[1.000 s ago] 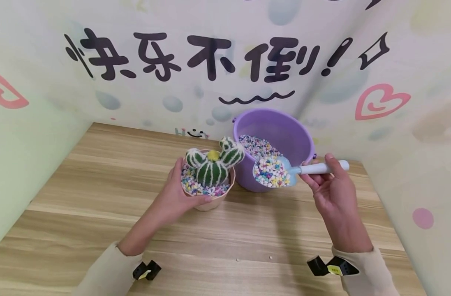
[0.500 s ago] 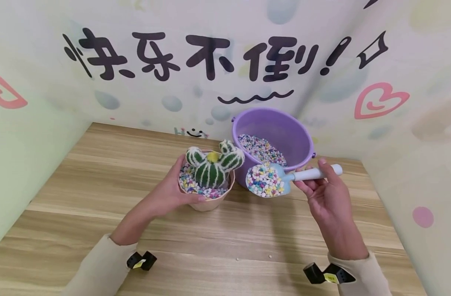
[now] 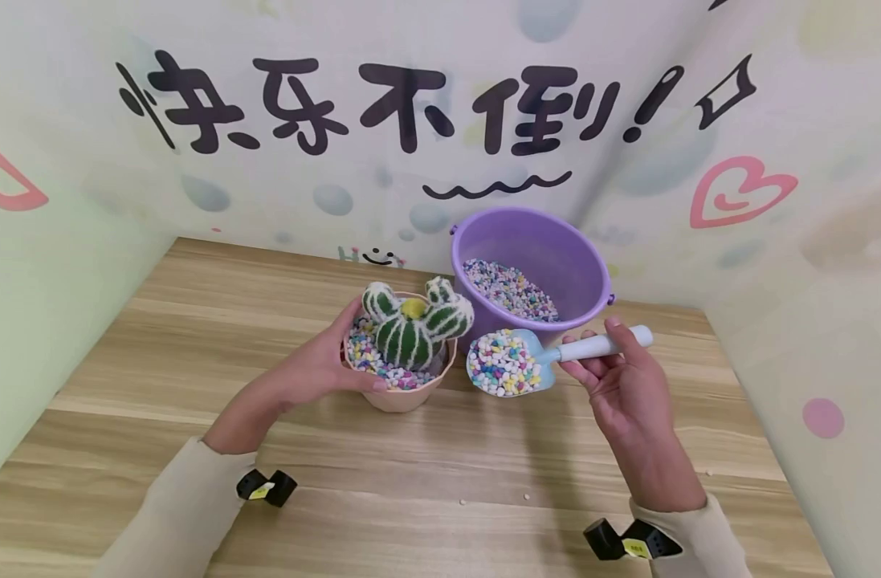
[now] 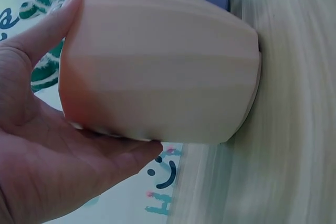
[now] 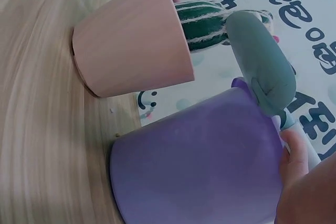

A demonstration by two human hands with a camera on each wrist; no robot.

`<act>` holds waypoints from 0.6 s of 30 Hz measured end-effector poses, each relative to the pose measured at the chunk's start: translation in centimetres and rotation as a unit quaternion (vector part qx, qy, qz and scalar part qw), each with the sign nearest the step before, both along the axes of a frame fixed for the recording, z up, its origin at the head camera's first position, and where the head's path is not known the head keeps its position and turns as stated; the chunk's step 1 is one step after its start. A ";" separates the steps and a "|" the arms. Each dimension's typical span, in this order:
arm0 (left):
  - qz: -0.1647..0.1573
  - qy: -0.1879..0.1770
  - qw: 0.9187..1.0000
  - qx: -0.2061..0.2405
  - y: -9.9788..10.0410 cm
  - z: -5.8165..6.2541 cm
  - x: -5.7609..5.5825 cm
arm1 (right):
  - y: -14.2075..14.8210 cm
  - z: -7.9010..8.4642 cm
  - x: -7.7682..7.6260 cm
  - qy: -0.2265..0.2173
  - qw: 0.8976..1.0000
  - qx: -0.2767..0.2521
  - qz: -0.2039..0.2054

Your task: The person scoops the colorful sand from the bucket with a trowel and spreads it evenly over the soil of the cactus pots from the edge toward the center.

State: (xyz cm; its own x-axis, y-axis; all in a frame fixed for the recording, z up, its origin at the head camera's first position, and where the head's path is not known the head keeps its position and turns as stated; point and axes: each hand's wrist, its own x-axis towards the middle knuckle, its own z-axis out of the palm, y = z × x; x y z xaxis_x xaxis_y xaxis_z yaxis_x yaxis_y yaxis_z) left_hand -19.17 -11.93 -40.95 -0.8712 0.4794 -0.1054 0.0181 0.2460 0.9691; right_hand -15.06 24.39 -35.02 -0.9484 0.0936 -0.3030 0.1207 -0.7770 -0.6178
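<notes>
Slim gap between scoop [image 3: 545, 372] and pot [image 3: 399, 400]

Small walled-in tabletop nook, bldg. type unclear: wood-grain table [image 3: 411, 530] at 6 o'clock, printed backdrop [image 3: 295, 217] w/ Chinese lettering [image 3: 409, 108] at 12, pale-green wall [image 3: 42, 305] at 9, off-white wall [image 3: 838, 337] w/ pink dot [image 3: 823, 418] at 3.

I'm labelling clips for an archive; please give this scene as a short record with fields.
left hand: grips the pot near its rim
right hand: holds the scoop by its pale handle
scoop: loaded with multicoloured pebbles, held above the table
pot: pale pink, on the table; pebbles surround a green, white-striped cactus
bucket: purple, partly filled with similar pebbles
</notes>
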 end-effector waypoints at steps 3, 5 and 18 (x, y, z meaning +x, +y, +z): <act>-0.012 -0.008 1.000 0.009 -0.2 0.1 -0.2 | -0.1 -0.3 0.0 0.000 1.000 0.010 0.000; -0.012 -0.013 1.000 0.015 -0.2 0.0 -0.1 | -0.2 -0.4 -0.1 0.002 1.000 0.018 0.000; 0.090 0.068 0.990 -0.090 1.8 0.4 3.3 | -0.8 -1.0 -0.2 0.021 0.999 0.046 -0.006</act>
